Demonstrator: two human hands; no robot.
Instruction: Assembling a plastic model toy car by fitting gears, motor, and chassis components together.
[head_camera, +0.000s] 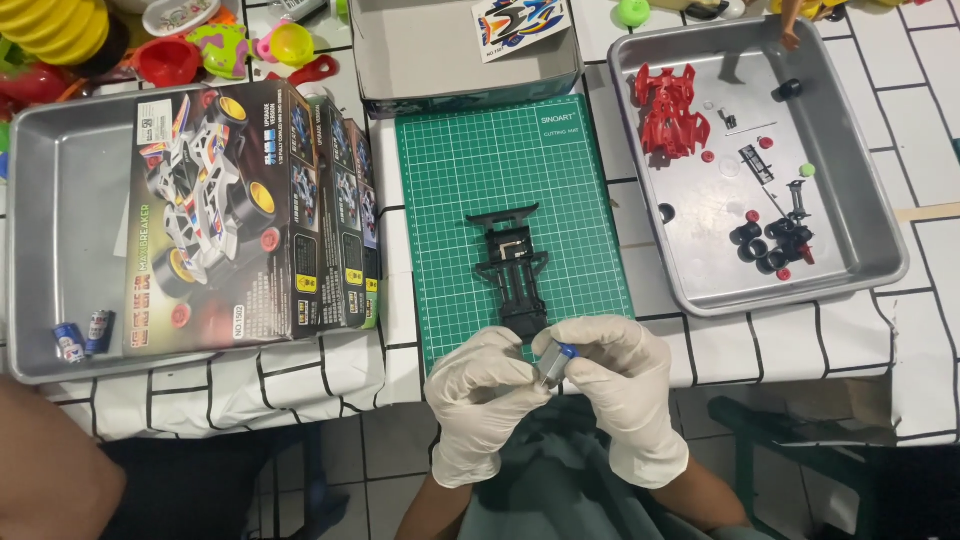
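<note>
Both of my hands wear white gloves and meet at the table's near edge. My left hand (482, 395) and my right hand (625, 385) together pinch a small grey cylindrical motor with a blue end (556, 362). Just beyond the fingers, a black toy car chassis (514, 265) lies lengthwise on a green cutting mat (440, 200). A red car body shell (668, 110) and several black wheels (768, 245) rest in the metal tray (880, 230) at the right.
The left metal tray (60, 210) holds a stack of toy car boxes (250, 215) and two small batteries (82, 337). An open grey box (420, 60) with a sticker sheet (520, 25) stands behind the mat. Colourful plastic toys (180, 50) crowd the far left.
</note>
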